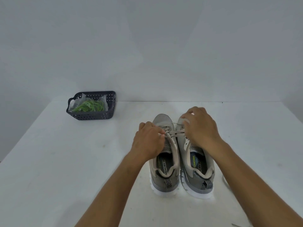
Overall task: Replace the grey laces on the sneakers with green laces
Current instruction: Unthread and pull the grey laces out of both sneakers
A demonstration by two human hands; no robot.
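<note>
Stood side by side on the white tabletop [49, 161], toes away: two grey sneakers, left sneaker [165, 154] and right sneaker [196, 163] touching. Still threaded through the left one, the grey lace [174, 134]. Left hand [148, 141] curled, pinching the lace at the eyelets; right hand [200, 126] curled over the right shoe's front, apparently holding the lace's other run, though fingertips hidden. Green laces [89, 106] bagged in the dark basket [91, 114], well apart at far left. Best done, judging by this: loosened crossing by crossing from the top, pulled evenly, shoe steadied, no yanking through tight eyelets.
</note>
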